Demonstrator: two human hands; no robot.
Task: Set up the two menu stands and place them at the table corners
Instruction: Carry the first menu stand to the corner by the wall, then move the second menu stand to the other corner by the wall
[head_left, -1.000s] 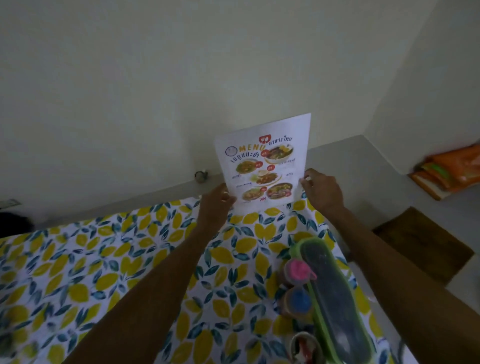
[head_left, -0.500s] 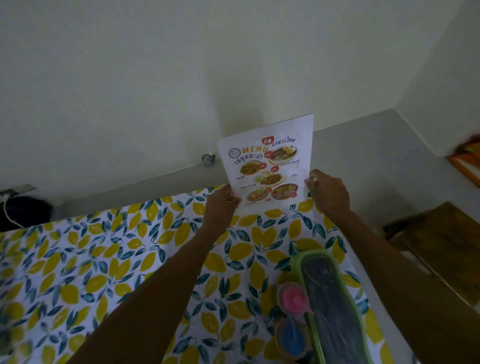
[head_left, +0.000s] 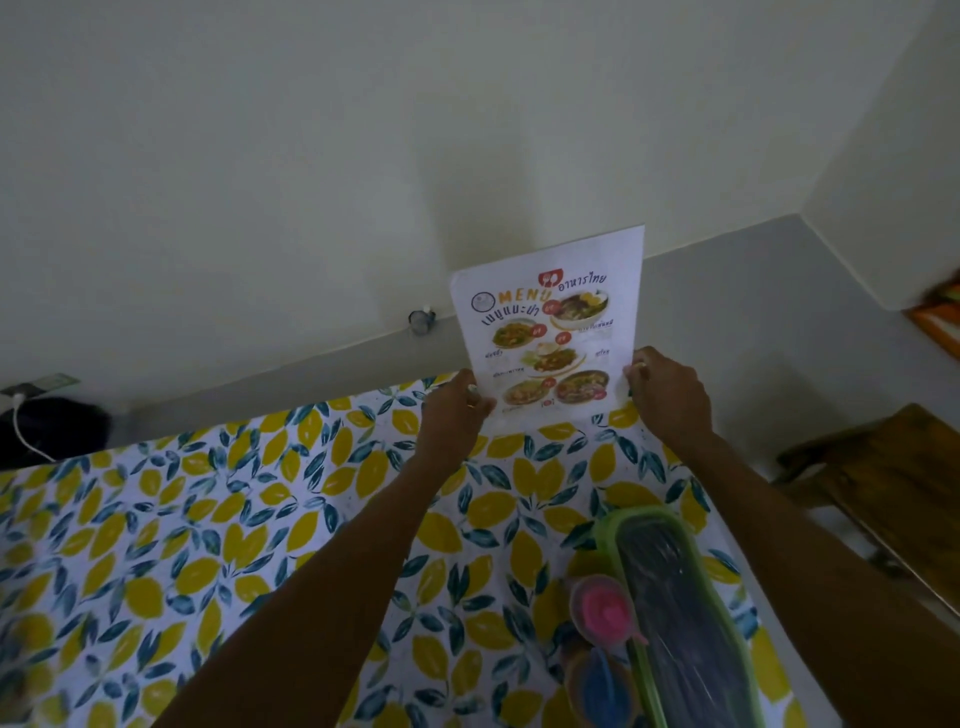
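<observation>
White paper menu stand (head_left: 553, 332), upright at the far right corner of the bench (head_left: 156, 545). My left hand (head_left: 457, 410) pinches its lower left edge and my right hand (head_left: 667, 395) its lower right edge; the sheet stands between them.

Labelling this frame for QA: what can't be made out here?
- Base of the menu stand: head view, hidden behind the left hand and right hand.
- Second menu stand: not in view.
- Small print on the menu: too small.
- Green container contents: dark lid, cut off by the bottom edge.
- Orange item: cut off by the right edge.
</observation>
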